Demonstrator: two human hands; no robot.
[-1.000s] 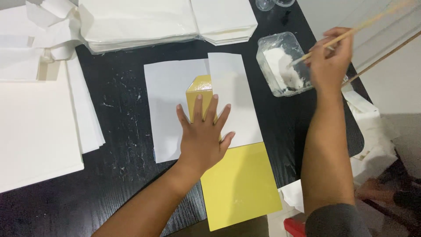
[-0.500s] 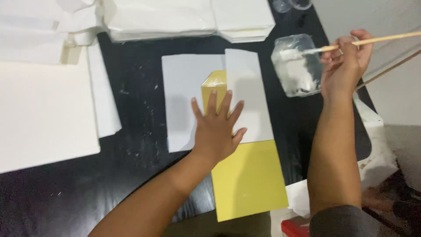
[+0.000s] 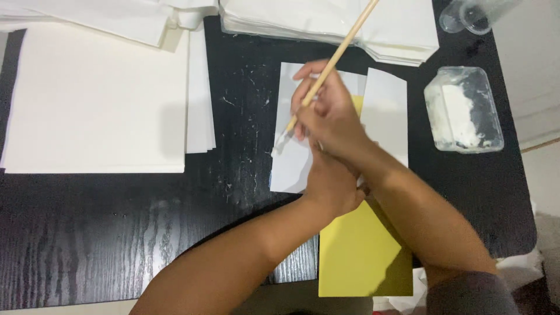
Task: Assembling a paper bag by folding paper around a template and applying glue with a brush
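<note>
Black table (image 3: pixel 116 233) holds white paper (image 3: pixel 289 169) and a yellow sheet (image 3: pixel 361 256). The right hand (image 3: pixel 329 116) squeezes a stick brush (image 3: pixel 332 64). The left hand (image 3: pixel 332 184) lies flat on the paper.

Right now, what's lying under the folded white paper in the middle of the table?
A yellow sheet sticks out below the white paper, on the black table. Both hands cover the paper's middle, hiding what lies beneath.

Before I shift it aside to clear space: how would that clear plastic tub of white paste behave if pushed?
The clear plastic tub looks thin-walled and light, so it would probably slide easily on the smooth black table. It is low and wide, so tipping seems unlikely. Its paste-smeared walls might be slippery.
</note>
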